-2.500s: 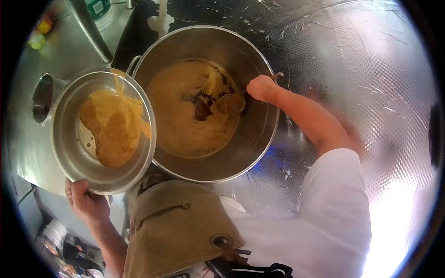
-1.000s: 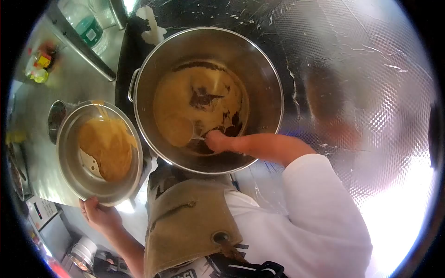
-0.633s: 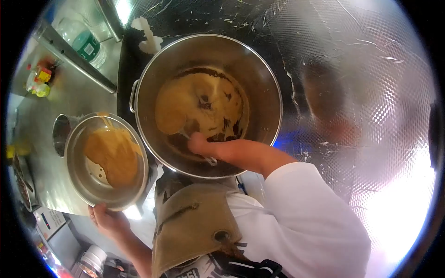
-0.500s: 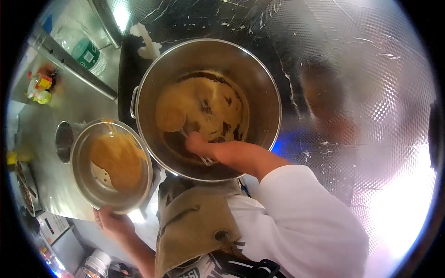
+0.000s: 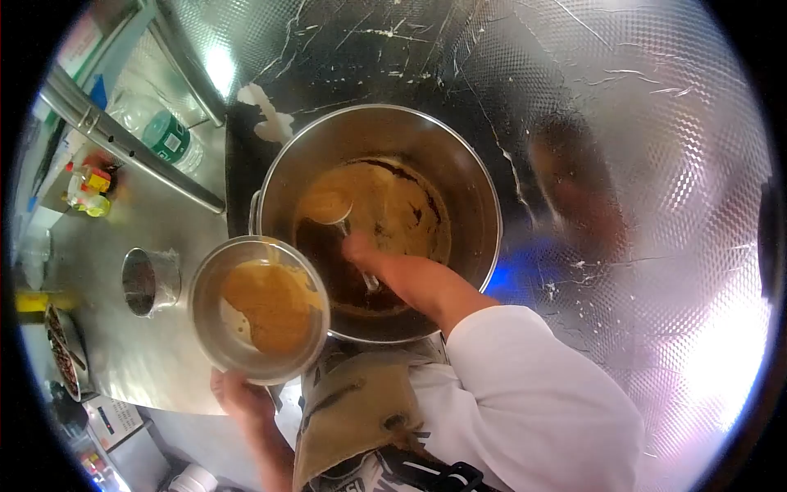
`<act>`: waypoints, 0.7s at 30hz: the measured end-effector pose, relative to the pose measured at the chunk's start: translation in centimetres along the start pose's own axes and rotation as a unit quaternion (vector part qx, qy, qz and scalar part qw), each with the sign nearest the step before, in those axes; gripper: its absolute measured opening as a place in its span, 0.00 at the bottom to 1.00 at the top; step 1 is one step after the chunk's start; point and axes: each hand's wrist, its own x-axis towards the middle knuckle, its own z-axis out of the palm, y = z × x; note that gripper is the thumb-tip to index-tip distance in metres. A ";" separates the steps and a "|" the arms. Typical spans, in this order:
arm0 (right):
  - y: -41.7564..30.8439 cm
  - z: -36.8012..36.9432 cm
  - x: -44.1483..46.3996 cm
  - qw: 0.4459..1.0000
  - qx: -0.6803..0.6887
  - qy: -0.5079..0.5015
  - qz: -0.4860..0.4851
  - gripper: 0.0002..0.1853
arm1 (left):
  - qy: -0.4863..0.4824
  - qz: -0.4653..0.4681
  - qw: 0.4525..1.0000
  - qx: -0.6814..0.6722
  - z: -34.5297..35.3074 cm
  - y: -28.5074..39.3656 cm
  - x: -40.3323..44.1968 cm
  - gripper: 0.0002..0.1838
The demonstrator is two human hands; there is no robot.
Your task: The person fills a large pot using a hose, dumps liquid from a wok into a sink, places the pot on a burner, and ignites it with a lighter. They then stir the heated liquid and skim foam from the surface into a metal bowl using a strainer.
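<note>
A large steel pot [image 5: 385, 135] holds dark brown liquid partly covered by tan foam [image 5: 402, 217]. Inside the pot, my right hand [image 5: 359, 249] is closed around the handle of a ladle [image 5: 329, 210], whose bowl is full of tan foam near the pot's left side. My left hand [image 5: 244, 397] grips the lower rim of a steel bowl [image 5: 221, 348], its fingers partly hidden beneath. Tan foamy liquid [image 5: 266, 312] lies in this bowl, which overlaps the pot's lower left rim from my view.
On the metal counter [image 5: 156, 353] at left stands an empty-looking metal cup [image 5: 139, 283]. Farther back are a plastic bottle with a green label [image 5: 168, 138], small bottles [image 5: 86, 193] and metal rack legs [image 5: 135, 152]. A pan [image 5: 64, 353] of dark contents sits far left.
My left hand has brought the bowl rightward, from beside the pot to overlapping its rim. The foam-filled ladle stays at the pot's left side. The whole view has shifted slightly.
</note>
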 end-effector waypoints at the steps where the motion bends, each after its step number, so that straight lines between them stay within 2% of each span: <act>1: 1.0 0.0 1.0 0.996 -0.063 0.008 -0.055 0.07 | -0.034 0.048 0.996 0.070 0.5 0.1 0.1 0.15; 3: 2.4 0.0 2.8 0.968 -0.188 0.024 -0.165 0.09 | -0.080 0.156 0.964 0.201 1.6 0.3 0.2 0.14; 4: 2.5 -0.3 3.3 0.949 -0.253 0.005 -0.187 0.10 | -0.129 0.310 0.874 0.352 1.0 -0.6 1.1 0.13; 5: 2.2 -1.0 3.3 0.925 -0.315 -0.011 -0.211 0.10 | -0.147 0.234 0.915 0.295 2.2 -0.3 1.0 0.12; 7: 0.0 -4.1 1.7 0.874 -0.438 -0.092 -0.191 0.10 | -0.147 0.078 0.972 0.166 4.7 0.2 0.6 0.10; 8: 0.7 -4.9 1.8 0.921 -0.343 -0.076 -0.169 0.10 | -0.122 -0.025 0.991 0.055 6.5 0.8 0.4 0.10; 9: 1.8 -5.9 1.8 0.957 -0.244 -0.059 -0.146 0.09 | -0.095 -0.129 0.985 -0.057 7.4 1.1 0.3 0.10; 11: 2.9 -8.6 1.1 0.942 -0.271 -0.054 -0.193 0.10 | -0.122 -0.121 0.984 -0.054 7.4 -0.2 0.9 0.11; 13: -1.2 -15.4 -4.6 0.797 -0.509 -0.077 -0.318 0.11 | -0.124 -0.110 0.986 -0.035 8.9 -0.2 1.2 0.11; 14: 0.7 -15.6 -3.9 0.898 -0.321 -0.085 -0.288 0.11 | -0.126 -0.128 0.984 -0.014 9.6 0.6 1.1 0.09; 15: 2.3 -15.8 -3.6 0.958 -0.119 -0.088 -0.245 0.11 | -0.132 -0.119 0.984 -0.014 10.2 0.6 1.3 0.09; 16: 3.9 -16.4 -3.2 0.977 0.026 -0.098 -0.188 0.10 | -0.136 -0.109 0.985 -0.015 10.8 0.5 1.5 0.08; 17: 4.3 -17.6 -4.0 0.971 0.176 -0.094 -0.133 0.10 | -0.141 -0.100 0.985 -0.016 11.2 0.3 1.6 0.08; 19: -1.9 -23.5 -12.3 0.934 0.342 -0.100 -0.014 0.09 | -0.152 -0.099 0.983 0.003 11.2 -2.3 3.1 0.06; 21: -3.3 -26.1 -16.0 0.939 0.332 -0.078 -0.041 0.13 | -0.164 -0.107 0.980 0.023 12.0 -4.0 4.4 0.06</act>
